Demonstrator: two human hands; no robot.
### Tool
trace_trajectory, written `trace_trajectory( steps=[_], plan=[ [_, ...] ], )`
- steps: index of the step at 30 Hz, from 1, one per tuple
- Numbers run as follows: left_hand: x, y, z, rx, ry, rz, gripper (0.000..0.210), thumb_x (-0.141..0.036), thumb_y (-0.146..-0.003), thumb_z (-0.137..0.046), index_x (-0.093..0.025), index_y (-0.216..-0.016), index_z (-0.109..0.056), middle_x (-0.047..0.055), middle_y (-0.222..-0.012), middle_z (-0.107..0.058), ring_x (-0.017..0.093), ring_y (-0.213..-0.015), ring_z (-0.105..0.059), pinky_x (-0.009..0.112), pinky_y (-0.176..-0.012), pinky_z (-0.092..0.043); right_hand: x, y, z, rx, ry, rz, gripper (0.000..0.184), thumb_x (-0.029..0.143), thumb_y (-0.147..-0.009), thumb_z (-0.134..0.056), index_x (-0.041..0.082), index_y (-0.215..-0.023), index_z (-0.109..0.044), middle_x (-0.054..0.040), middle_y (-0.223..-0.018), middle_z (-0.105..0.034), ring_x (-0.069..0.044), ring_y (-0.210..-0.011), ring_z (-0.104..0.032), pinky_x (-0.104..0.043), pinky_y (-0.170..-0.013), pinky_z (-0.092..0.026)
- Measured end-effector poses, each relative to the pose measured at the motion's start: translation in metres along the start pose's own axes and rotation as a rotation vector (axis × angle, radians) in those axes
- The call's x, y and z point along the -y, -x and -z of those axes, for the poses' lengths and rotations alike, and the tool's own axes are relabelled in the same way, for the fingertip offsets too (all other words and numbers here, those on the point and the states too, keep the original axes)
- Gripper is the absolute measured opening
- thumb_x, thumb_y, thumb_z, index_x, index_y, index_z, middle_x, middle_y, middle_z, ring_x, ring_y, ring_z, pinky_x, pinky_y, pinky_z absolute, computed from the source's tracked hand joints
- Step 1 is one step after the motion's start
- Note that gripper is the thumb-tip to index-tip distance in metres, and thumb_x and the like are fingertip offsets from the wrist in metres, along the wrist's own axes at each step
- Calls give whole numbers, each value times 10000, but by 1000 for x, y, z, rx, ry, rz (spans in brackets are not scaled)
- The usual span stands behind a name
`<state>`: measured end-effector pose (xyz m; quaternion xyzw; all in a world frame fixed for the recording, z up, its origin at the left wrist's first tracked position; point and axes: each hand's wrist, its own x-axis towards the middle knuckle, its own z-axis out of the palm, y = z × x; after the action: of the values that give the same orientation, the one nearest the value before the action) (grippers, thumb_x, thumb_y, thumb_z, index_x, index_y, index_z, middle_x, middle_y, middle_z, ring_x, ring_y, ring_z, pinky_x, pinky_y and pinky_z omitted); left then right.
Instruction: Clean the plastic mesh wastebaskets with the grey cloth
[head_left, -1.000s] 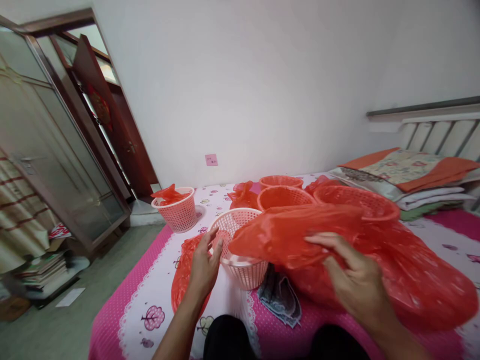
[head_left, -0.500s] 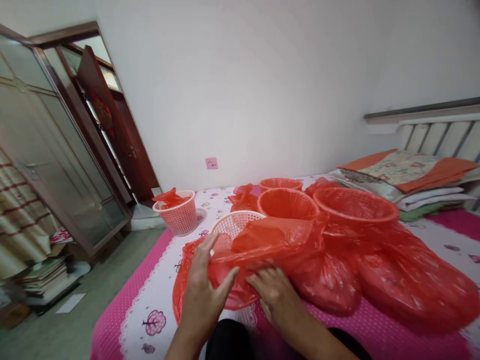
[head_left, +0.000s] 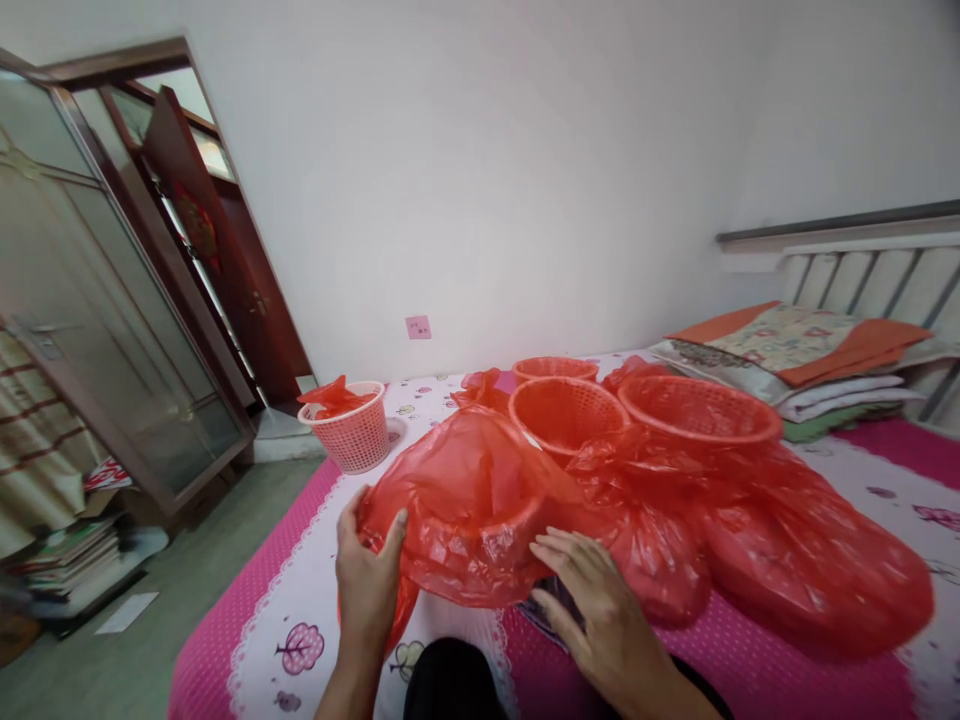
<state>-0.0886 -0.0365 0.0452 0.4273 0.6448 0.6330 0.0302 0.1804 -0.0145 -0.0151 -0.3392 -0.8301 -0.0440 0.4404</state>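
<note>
A thin red plastic bag (head_left: 465, 470) is spread over a basket in front of me, and the basket's round rim shows through the film. My left hand (head_left: 367, 565) grips the bag's left edge, with the thumb in front and the fingers at the side. On the right, my right hand (head_left: 596, 610) is open, its fingers spread at the bag's lower right edge. Just behind the bag stands a basket in red plastic (head_left: 568, 415). A larger red-covered basket (head_left: 697, 408) is to its right, its loose plastic (head_left: 810, 560) trailing over the bed.
A pink-and-white basket (head_left: 351, 430) with red plastic in it stands at the bed's left edge. Another red-lined basket (head_left: 555, 368) is by the wall. Folded bedding (head_left: 802, 345) is stacked at the right, near the headboard. The bed (head_left: 270, 620) has a patterned sheet.
The red bag now covers the basket's opening, whose pale rim showed before. My left hand has moved left and closed on the bag's edge; my right hand has shifted right.
</note>
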Motion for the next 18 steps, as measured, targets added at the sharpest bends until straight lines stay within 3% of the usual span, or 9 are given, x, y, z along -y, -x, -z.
trace_trajectory(
  steps=[2,4,7,9,11,14,18],
  plan=[
    [-20,20,12,-138,-61,-168,711,-396,-834,-713,-230,-1472,-447,142,-1495,-469,309,-1378,-476,493,-1134,-413,0,0,5,-84,-27,-7,327,202,-967,-567,209,-1293,-590,-110,-1182,-714,-266,-1148,-662,-472,-980,-556],
    [-39,37,19,-211,-75,-391,613,-275,-860,-685,-271,-1438,-479,106,-1451,-491,286,-1389,-458,492,-1168,-377,1,-3,7,-146,-63,-14,305,170,-966,-559,212,-1265,-602,-105,-1130,-721,-258,-1092,-680,-451,-941,-571],
    [-54,47,18,44,-67,-583,302,-183,-911,-589,-301,-1181,-656,48,-1229,-645,230,-1198,-612,426,-1077,-474,4,-8,6,-187,-121,-27,310,133,-964,-542,214,-1257,-604,-100,-1121,-710,-240,-1090,-674,-414,-948,-569],
    [-50,42,9,234,-116,-561,215,-208,-934,-559,-290,-1083,-692,51,-1187,-676,223,-1140,-649,394,-1005,-521,4,-10,3,-177,-157,-54,319,138,-974,-522,211,-1277,-594,-105,-1153,-694,-231,-1120,-664,-386,-959,-565],
    [-37,33,-2,348,-184,-475,192,-270,-945,-552,-266,-1074,-694,77,-1214,-675,240,-1156,-652,411,-994,-530,1,-12,-3,-127,-173,-113,309,177,-991,-499,207,-1285,-591,-109,-1149,-685,-224,-1088,-677,-363,-924,-575],
    [-8,22,-19,401,-291,-341,266,-336,-929,-559,-208,-1134,-669,132,-1249,-658,288,-1197,-638,478,-1025,-513,-13,-12,-16,12,-146,-259,282,266,-995,-497,189,-1236,-622,-115,-1101,-690,-232,-987,-708,-364,-840,-591],
    [24,17,-32,435,-407,-210,371,-344,-896,-579,-122,-1185,-650,204,-1212,-682,344,-1172,-658,493,-996,-518,-41,-13,-35,185,-146,-455,346,347,-959,-539,136,-1211,-646,-156,-1114,-708,-270,-1041,-708,-385,-863,-565]
  ],
)
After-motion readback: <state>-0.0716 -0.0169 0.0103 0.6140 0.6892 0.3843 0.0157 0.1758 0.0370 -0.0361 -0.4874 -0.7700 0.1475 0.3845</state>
